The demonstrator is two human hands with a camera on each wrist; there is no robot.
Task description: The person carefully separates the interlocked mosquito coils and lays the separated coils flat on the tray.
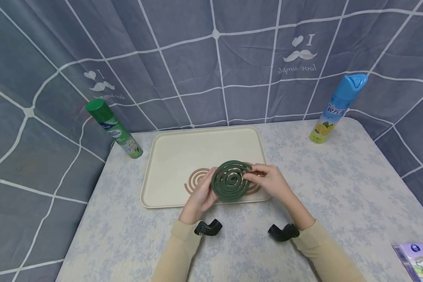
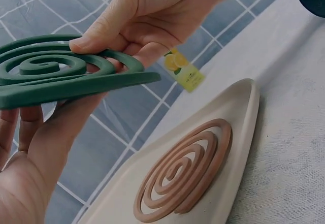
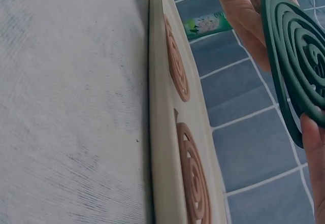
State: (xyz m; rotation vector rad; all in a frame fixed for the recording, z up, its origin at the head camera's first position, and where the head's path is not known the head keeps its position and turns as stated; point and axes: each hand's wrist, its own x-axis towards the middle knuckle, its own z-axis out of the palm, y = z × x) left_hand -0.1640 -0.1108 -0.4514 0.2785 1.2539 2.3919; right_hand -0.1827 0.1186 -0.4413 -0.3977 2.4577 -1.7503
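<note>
Both hands hold a dark green mosquito coil above the front of a cream tray. My left hand grips its left edge, with fingers reaching underneath in the left wrist view. On the opposite side, my right hand pinches the outer rings between thumb and fingers. The green coil looks thick from the side; whether it is one coil or two nested ones I cannot tell. Below lie two brown coils on the tray: the left one is partly behind my left hand, the right one largely under the green coil in the head view.
A green spray can stands at the table's back left, and a blue and yellow spray can at the back right. A purple packet lies at the front right. A grey-blue checked curtain hangs behind the table.
</note>
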